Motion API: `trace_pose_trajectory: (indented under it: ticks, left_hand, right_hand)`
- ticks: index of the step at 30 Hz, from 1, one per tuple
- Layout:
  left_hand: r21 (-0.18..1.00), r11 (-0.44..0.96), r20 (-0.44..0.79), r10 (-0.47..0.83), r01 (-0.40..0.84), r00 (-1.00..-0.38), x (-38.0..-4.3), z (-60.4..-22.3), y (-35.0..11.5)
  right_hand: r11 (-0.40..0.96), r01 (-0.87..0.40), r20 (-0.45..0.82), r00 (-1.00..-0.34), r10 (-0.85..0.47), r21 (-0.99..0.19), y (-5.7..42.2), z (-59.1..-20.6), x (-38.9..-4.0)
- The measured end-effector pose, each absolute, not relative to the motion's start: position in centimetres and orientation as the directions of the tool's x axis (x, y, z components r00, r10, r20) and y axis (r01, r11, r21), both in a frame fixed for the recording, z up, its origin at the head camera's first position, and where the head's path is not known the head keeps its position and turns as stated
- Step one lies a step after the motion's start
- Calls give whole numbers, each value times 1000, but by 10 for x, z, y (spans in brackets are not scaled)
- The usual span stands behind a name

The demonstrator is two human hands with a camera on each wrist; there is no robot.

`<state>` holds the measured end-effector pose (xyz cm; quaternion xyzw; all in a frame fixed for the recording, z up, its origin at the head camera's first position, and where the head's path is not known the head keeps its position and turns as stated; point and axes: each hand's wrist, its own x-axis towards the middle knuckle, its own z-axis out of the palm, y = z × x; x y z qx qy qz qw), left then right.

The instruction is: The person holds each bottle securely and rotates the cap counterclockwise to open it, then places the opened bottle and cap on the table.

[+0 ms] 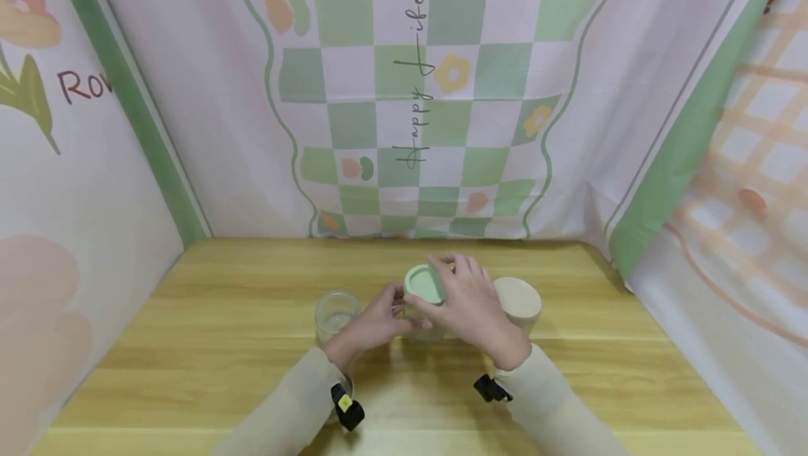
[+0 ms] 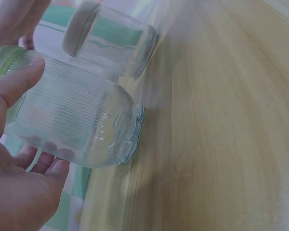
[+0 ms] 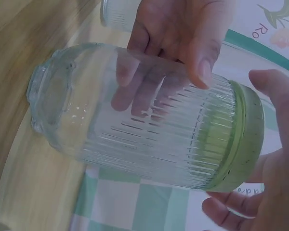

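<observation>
A ribbed clear glass jar (image 3: 135, 115) with a scalloped base stands upright between both hands. Its light green lid (image 1: 424, 283) sits on the mouth. My left hand (image 1: 377, 323) grips the jar's side, thumb nearer me and fingers round behind, showing through the glass in the right wrist view. From the right, my right hand (image 1: 470, 305) spans the lid, thumb at its near edge and fingers at the far edge. Inside the jar nothing shows but clear glass.
Right of the hands stands a second glass jar (image 2: 113, 41) with a beige lid (image 1: 517, 297). An open glass jar (image 1: 337, 312) is at the left, partly behind my left wrist. Under the left sleeve a round rim peeks out. Patterned cloth (image 1: 404, 182) hangs behind the wooden table (image 1: 221, 316).
</observation>
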<state>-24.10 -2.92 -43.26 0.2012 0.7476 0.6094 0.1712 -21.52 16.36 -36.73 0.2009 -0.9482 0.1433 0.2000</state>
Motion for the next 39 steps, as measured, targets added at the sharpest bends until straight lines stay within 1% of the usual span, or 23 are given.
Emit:
trace_pose_trajectory:
  ticks: [6, 21, 28, 39]
  left_hand:
    - [982, 166, -3, 505, 93, -863, -241, -434, -29]
    - [979, 175, 0, 512, 104, -859, -240, -432, -30]
    - [977, 178, 9, 517, 118, -856, -241, -432, -31]
    - [978, 172, 12, 522, 119, -853, -242, -433, -30]
  right_hand:
    - [898, -415, 452, -836, -313, -146, 161, -370, -215]
    - [886, -438, 453, -828, -331, -153, 161, -371, -215]
    - [871, -450, 418, -843, -340, -197, 163, -368, -216]
    - [820, -497, 372, -846, -383, -286, 168, -365, -218]
